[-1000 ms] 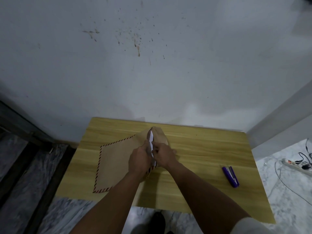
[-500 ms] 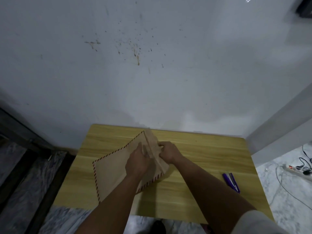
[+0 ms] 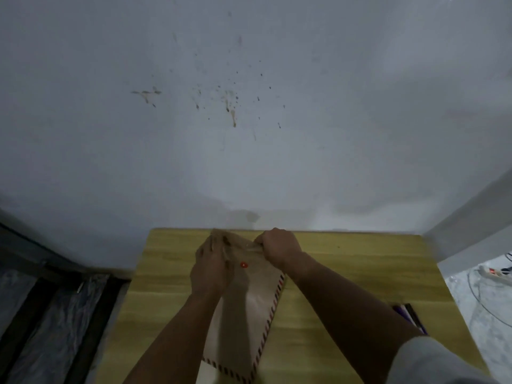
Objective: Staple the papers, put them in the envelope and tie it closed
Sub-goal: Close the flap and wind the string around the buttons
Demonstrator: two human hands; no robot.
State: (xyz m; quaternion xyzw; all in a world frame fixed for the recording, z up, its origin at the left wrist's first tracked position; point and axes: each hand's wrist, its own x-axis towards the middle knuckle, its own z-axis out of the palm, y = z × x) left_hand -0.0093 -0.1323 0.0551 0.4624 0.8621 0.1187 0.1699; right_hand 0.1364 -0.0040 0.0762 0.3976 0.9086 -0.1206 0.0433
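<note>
A brown envelope (image 3: 249,314) with a red-and-blue striped border lies lengthwise on the wooden table (image 3: 346,273), its flap end toward the wall. A small red button (image 3: 243,264) shows near the flap. My left hand (image 3: 210,268) grips the left side of the flap end. On the right corner of that end my right hand (image 3: 278,246) is closed. The papers are not visible; the view is blurred.
A purple stapler (image 3: 410,317) lies at the table's right side, partly hidden by my right forearm. A white wall rises just behind the table. A power strip with cables (image 3: 496,275) lies on the floor to the right.
The envelope has turned from lying sideways to the left to pointing lengthwise toward me, button side up. Both hands moved toward the wall with its flap end. White paper at the opening is no longer seen.
</note>
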